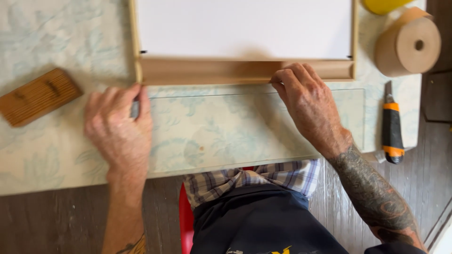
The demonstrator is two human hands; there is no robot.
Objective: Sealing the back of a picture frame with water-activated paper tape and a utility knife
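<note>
1. A worktable (56,160) covered with a pale blue-green floral cloth fills most of the head view, with dark wooden floorboards (70,221) along the near edge and at 3 o'clock.

2. A wooden frame (212,71) holding a white backing board (245,28) lies face down at 12 o'clock. A clear glass sheet (226,127) lies flat on the cloth just on the near side of it, its edges faint against the pattern.

3. The left hand (120,129) rests at 9 o'clock near the frame's lower left corner, fingers curled round a small grey tool (135,109). The grip looks closed, but the tool is mostly hidden and its kind cannot be told.

4. The right hand (308,106) sits at 2 o'clock, fingertips pressed on the frame's lower rail. The hand is half open and encloses nothing.

5. A ribbed wooden block (37,96) lies at 9 o'clock, well apart from the hands. A roll of brown paper tape (408,43) stands at 1 o'clock, with a yellow object (383,4) behind it, and an orange-and-black utility knife (391,124) lies at 3 o'clock near the table edge.

6. Risks, as I judge them:
   - The glass is hard to see, so a wrist or forearm leaning on it could crack it or catch a sharp edge.
   - If the right hand's pressure eases, the frame could slide on the cloth.
   - If the small tool slips, it might gouge the rail or nick a finger.
   - The knife, close to the edge, could be knocked to the floor.
</note>
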